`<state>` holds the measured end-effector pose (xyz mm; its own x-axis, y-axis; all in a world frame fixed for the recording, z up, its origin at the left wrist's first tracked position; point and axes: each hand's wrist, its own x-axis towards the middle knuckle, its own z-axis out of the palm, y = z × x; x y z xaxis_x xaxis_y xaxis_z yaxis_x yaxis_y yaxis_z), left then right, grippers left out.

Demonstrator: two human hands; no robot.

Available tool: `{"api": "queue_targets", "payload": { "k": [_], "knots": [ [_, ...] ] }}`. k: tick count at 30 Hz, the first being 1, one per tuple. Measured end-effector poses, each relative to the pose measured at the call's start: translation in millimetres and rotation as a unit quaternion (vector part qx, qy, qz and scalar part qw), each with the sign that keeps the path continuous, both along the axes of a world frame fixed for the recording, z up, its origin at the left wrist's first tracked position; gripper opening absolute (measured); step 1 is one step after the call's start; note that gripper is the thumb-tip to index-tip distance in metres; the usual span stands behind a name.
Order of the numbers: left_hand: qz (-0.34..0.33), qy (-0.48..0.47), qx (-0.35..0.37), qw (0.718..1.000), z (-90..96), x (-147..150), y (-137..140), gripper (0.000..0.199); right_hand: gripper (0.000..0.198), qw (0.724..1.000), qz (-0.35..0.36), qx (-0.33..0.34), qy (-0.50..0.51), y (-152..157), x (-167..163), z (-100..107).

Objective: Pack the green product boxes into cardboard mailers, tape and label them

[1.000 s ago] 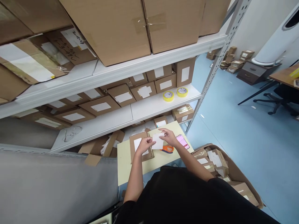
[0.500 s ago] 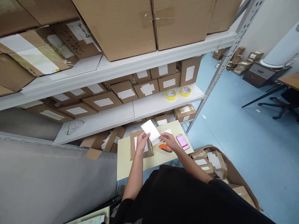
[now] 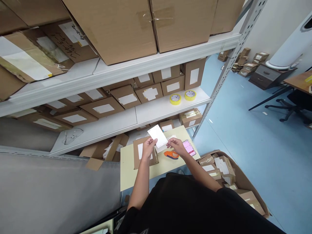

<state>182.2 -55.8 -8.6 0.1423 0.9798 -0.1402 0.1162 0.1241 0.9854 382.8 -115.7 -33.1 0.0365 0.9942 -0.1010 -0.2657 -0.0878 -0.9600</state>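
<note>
A white paper sheet [image 3: 158, 135] is raised over the small table [image 3: 128, 172], pinched at its lower left by my left hand [image 3: 148, 148]. My right hand [image 3: 175, 145] has its fingers closed at the sheet's lower right corner. Under my left hand a cardboard box [image 3: 136, 159] with a white label lies on the tabletop. An orange tape cutter or similar tool [image 3: 171, 154] rests just below my right hand. Beside that hand is a phone [image 3: 189, 148] with a pink screen. More white paper lies behind the right hand, partly covered by it.
A metal shelf [image 3: 161, 112] with labelled boxes and two yellow tape rolls [image 3: 175, 99] stands in front. Clear safety glasses [image 3: 72, 136] lie on its left part. An open carton [image 3: 97, 151] sits low left. A large carton of parcels [image 3: 243, 182] stands right of the table.
The view has shifted slightly, so the shelf and table appear a little further left. Both hands keep their places at the white sheet.
</note>
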Motion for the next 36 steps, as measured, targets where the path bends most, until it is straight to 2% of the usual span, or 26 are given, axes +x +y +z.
{"api": "queue_targets", "payload": {
  "k": [3, 5, 8, 10, 11, 13, 17, 19, 21, 23, 29, 33, 36],
  "knots": [
    [0.049, 0.084, 0.025, 0.995, 2.2, 4, -2, 0.070, 0.029, 1.000, 0.002, 0.017, 0.009, 0, 0, 3],
    [0.059, 0.138, 0.057, 0.987, 9.5, 9, -6, 0.070, 0.029, 1.000, -0.001, 0.025, 0.015, 0, -1, 7],
    [-0.057, 0.138, 0.064, 0.987, 23.9, 21, -15, 0.043, 0.030, 0.999, 0.006, 0.043, 0.008, 0, -3, 13],
    [-0.118, 0.108, 0.047, 0.986, 29.8, 28, -19, 0.037, 0.031, 0.998, 0.014, 0.058, 0.005, 1, -4, 17],
    [-0.122, 0.095, 0.041, 0.987, 30.6, 31, -20, 0.037, 0.030, 0.998, 0.016, 0.064, 0.005, 1, -4, 18],
    [-0.091, 0.077, 0.034, 0.992, 27.8, 33, -19, 0.037, 0.030, 0.997, 0.018, 0.069, 0.006, 2, -5, 17],
    [0.011, 0.024, -0.004, 1.000, 13.0, 30, -15, 0.048, 0.031, 0.998, 0.018, 0.059, 0.017, 6, -7, 8],
    [0.025, -0.007, -0.017, 1.000, 6.9, 29, -14, 0.057, 0.032, 0.998, 0.017, 0.046, 0.031, 9, -9, 1],
    [0.006, -0.012, -0.008, 1.000, 3.2, 28, -16, 0.060, 0.033, 0.998, 0.019, 0.032, 0.043, 12, -12, -5],
    [0.000, -0.001, 0.011, 1.000, 1.0, 28, -18, 0.055, 0.033, 0.998, 0.019, 0.018, 0.051, 15, -16, -8],
    [0.052, -0.017, 0.017, 0.998, -7.6, 20, -19, 0.034, 0.031, 0.998, 0.013, -0.026, 0.054, 28, -37, -7],
    [0.065, -0.070, -0.017, 0.995, -15.7, -3, -7, 0.035, 0.027, 0.999, 0.004, -0.017, 0.043, 34, -53, -6],
    [0.162, -0.142, -0.056, 0.975, -21.0, -38, 10, 0.041, 0.021, 0.998, -0.015, -0.017, 0.057, 38, -62, -5]
  ]
}}
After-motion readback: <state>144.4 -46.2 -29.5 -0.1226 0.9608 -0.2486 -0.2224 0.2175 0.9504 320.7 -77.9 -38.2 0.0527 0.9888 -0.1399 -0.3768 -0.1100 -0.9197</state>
